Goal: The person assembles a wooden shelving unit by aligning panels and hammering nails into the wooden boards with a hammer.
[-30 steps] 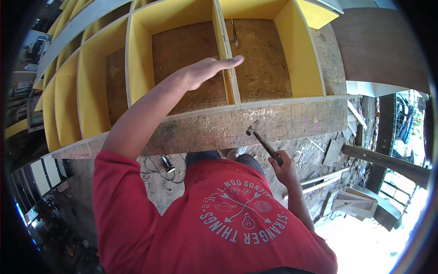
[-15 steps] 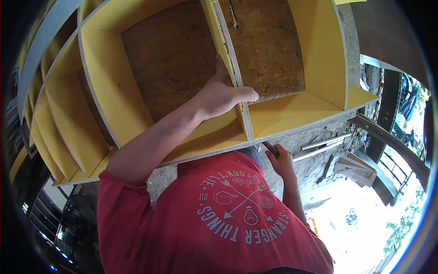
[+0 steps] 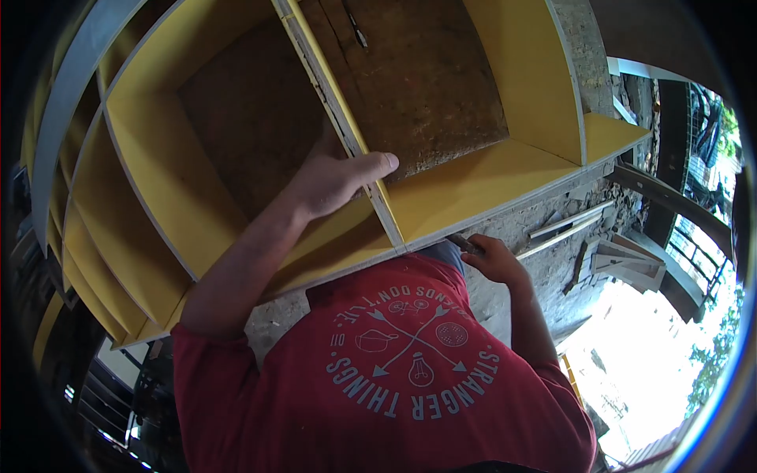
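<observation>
A large yellow wooden shelf unit (image 3: 489, 186) fills the upper view, divided into several compartments. My left hand (image 3: 327, 185) is wrapped round the upright divider panel (image 3: 322, 79), its thumb over the rough front edge and its fingers behind, partly hidden. Below the unit's front edge, my right hand (image 3: 498, 262) is closed round a dark handle (image 3: 459, 241). The far end of that handle is hidden by the board, so its kind cannot be made out.
Brown boards (image 3: 426, 87) lie behind the compartments. To the right are light wood strips (image 3: 569, 227), a small wooden frame (image 3: 627, 264) and a dark beam (image 3: 678, 201). Rough concrete floor (image 3: 544, 276) shows beneath the unit.
The divider and my left hand on it have shifted left in view, with the hold unchanged. My right hand, still on the handle, has turned so that more of its back shows.
</observation>
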Demonstrator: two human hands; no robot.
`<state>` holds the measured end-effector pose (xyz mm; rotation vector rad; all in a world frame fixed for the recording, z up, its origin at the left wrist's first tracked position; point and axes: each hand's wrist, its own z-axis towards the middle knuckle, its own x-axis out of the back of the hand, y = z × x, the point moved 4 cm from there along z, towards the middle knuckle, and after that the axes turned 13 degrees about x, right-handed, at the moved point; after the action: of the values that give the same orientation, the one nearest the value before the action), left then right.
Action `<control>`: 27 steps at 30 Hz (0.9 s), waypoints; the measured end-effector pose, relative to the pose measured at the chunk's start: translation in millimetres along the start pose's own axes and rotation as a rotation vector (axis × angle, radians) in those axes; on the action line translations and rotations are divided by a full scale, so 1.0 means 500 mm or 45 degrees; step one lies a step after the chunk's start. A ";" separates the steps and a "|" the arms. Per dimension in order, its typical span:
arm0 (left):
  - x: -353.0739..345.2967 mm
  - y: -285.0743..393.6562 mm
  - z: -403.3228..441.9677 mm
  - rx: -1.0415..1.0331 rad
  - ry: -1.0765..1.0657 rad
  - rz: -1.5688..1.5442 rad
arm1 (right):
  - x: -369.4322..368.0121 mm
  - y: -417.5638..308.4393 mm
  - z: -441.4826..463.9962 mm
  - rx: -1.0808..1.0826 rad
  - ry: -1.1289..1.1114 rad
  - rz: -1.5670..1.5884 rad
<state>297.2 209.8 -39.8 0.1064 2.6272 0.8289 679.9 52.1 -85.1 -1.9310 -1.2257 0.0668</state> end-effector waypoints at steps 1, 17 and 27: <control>0.000 0.004 -0.002 -0.030 0.058 0.075 | 0.014 -0.009 -0.006 0.024 -0.071 0.034; -0.187 0.000 -0.117 0.107 1.453 0.725 | 0.236 -0.069 0.070 0.789 -0.712 -0.580; -0.223 0.004 -0.107 0.093 1.788 0.737 | 0.221 -0.131 0.102 1.091 -1.125 -0.887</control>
<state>380.1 162.1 38.9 0.4627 4.0424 1.3000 667.1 180.2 -35.2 -0.6347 -1.9335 0.9776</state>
